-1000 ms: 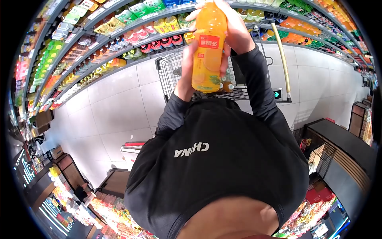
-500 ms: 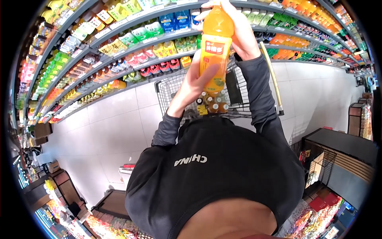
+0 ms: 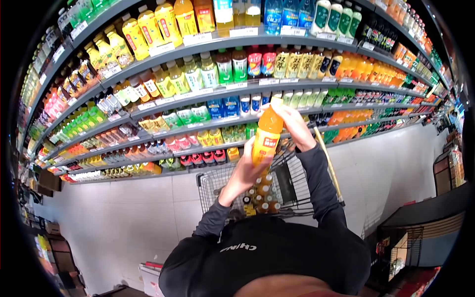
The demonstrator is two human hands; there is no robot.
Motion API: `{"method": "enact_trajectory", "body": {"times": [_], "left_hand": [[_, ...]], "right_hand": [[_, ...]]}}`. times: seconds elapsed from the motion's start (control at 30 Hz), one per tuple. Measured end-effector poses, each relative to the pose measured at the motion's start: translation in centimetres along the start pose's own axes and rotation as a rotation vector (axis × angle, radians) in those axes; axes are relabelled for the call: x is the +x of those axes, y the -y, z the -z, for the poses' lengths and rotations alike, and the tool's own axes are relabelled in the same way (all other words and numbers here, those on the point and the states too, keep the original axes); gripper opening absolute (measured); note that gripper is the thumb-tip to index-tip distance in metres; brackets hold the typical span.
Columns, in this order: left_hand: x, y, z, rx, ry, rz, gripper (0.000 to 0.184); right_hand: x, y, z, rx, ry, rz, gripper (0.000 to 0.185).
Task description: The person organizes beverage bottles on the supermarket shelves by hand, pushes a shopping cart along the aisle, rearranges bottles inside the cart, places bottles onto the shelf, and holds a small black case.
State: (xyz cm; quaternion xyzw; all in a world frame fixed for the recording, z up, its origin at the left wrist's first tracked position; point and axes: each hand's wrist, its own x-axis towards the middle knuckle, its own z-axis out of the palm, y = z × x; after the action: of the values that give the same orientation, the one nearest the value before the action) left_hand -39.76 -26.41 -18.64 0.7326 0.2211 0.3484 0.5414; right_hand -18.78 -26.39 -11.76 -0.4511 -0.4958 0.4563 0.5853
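An orange drink bottle [image 3: 268, 133] with a yellow label and a light cap is held tilted in front of me, cap end up. The fingers of my left hand [image 3: 246, 168] wrap round its lower part. My right hand [image 3: 293, 123] is closed on its upper part near the cap; some of its fingers are hidden behind the bottle. Beneath the hands stands a wire shopping cart [image 3: 213, 190] with several capped bottles [image 3: 263, 193] inside it.
Long curved shelves [image 3: 198, 40] full of drink bottles run across the front. The cart's pale yellow handle [image 3: 327, 161] is at the right. Pale floor tiles [image 3: 143, 218] show at the left. A dark display unit [image 3: 420, 213] stands at the lower right.
The view has tilted up, showing more shelf rows. The bottle and both hands now appear lower in the picture, and the bottle leans more. Both hands still hold it.
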Motion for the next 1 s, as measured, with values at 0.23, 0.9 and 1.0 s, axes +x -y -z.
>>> {"method": "enact_trajectory", "body": {"times": [0.23,0.9,1.0], "left_hand": [[2.2,-0.4,0.1,0.042,-0.017,-0.118,0.07],[3.9,-2.5,4.0,0.052,-0.087,-0.023,0.07],[3.7,-1.7,4.2,0.061,-0.138,-0.087,0.068]], "right_hand": [[1.1,0.8,1.6,0.008,-0.018,-0.092,0.043],[5.0,5.0,-2.3,-0.106,-0.014,0.064,0.04],[5.2,5.5,-3.7,-0.115,-0.027,0.086,0.036]]}}
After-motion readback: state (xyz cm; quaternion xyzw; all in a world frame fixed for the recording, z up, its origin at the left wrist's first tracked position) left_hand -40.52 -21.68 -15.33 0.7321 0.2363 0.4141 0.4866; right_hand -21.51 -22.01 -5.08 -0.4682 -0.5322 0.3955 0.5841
